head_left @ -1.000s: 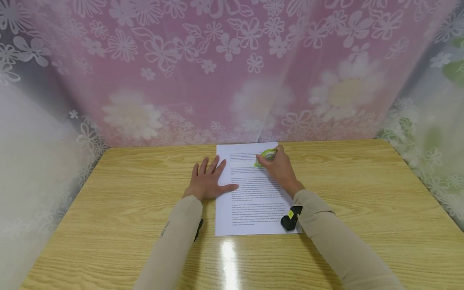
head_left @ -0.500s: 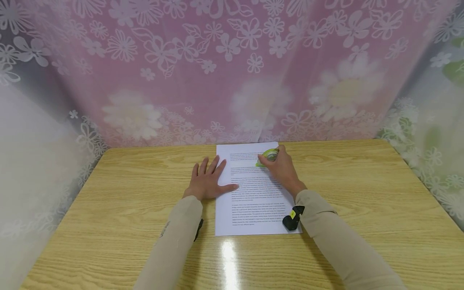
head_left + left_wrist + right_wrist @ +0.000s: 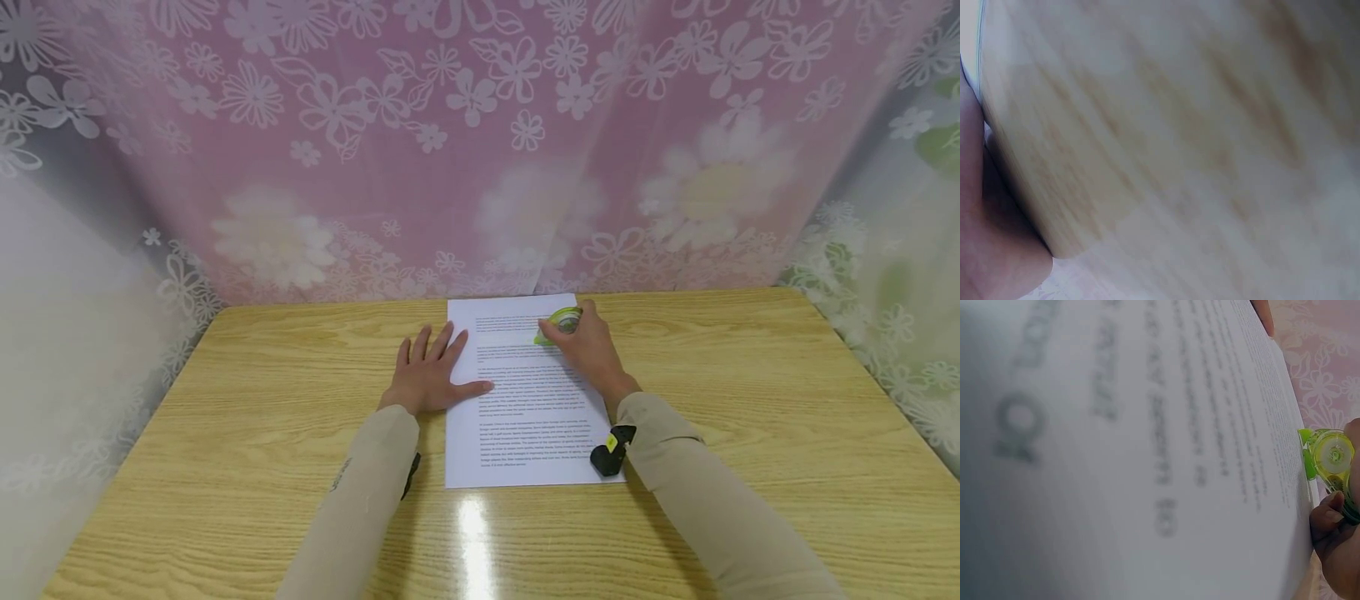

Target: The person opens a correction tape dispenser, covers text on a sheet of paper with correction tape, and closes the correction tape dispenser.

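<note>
A printed sheet of white paper (image 3: 517,392) lies flat on the wooden table. My left hand (image 3: 429,375) rests with spread fingers across the sheet's left edge, the thumb reaching over the text. In my right hand (image 3: 592,350) I grip a green, see-through correction tape dispenser (image 3: 561,321) near the upper right of the page. The right wrist view shows the round reel inside the correction tape dispenser (image 3: 1334,453), its green tip at the paper's surface. Part of the dispenser is hidden by my fingers. Only a strip of my left hand (image 3: 997,250) shows in the left wrist view.
The wooden table (image 3: 300,433) extends on both sides of the sheet. A pink flowered curtain (image 3: 420,192) hangs along the back edge, with pale floral curtains at left and right. A black wrist camera (image 3: 611,454) sits by my right sleeve, over the paper's lower right corner.
My right hand has slid a little to the right with the correction tape dispenser, along a line near the top of the page. The left hand and the paper stay where they were.
</note>
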A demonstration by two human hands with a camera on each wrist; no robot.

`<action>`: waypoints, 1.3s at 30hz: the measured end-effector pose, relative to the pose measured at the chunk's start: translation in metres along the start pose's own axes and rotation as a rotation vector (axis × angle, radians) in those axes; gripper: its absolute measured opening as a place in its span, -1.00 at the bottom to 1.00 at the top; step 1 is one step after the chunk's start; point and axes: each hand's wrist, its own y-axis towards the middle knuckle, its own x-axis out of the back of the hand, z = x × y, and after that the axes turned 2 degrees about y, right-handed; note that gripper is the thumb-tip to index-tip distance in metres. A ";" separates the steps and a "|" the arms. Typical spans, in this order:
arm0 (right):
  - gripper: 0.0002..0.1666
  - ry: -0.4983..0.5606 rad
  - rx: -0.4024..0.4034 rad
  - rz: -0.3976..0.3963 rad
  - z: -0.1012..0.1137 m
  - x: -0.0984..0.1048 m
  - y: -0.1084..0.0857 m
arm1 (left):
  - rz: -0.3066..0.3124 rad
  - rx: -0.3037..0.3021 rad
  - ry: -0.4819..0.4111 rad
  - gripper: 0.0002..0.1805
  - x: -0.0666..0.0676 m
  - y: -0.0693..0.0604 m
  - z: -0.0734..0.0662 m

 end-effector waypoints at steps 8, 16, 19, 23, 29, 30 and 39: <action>-0.24 -0.017 -0.003 0.002 -0.001 0.002 0.001 | 0.007 0.002 0.005 0.09 0.002 -0.001 0.000; -0.25 -0.024 -0.006 -0.003 -0.003 0.004 0.001 | 0.005 -0.004 0.003 0.09 0.000 0.000 0.000; -0.24 -0.018 0.003 0.004 -0.004 0.005 0.001 | 0.008 -0.002 0.006 0.09 0.000 0.000 0.001; -0.23 -0.019 0.008 0.007 -0.006 0.006 0.001 | 0.006 -0.002 0.005 0.09 0.000 0.000 0.001; -0.21 -0.033 0.008 -0.003 -0.008 0.008 0.002 | 0.010 -0.005 -0.001 0.08 0.001 0.000 0.001; -0.22 -0.036 0.006 -0.006 -0.008 0.008 0.002 | 0.011 -0.005 -0.001 0.08 0.001 0.000 0.001; -0.26 -0.045 0.005 -0.017 -0.010 0.011 0.002 | 0.009 -0.014 -0.037 0.10 -0.003 0.003 0.004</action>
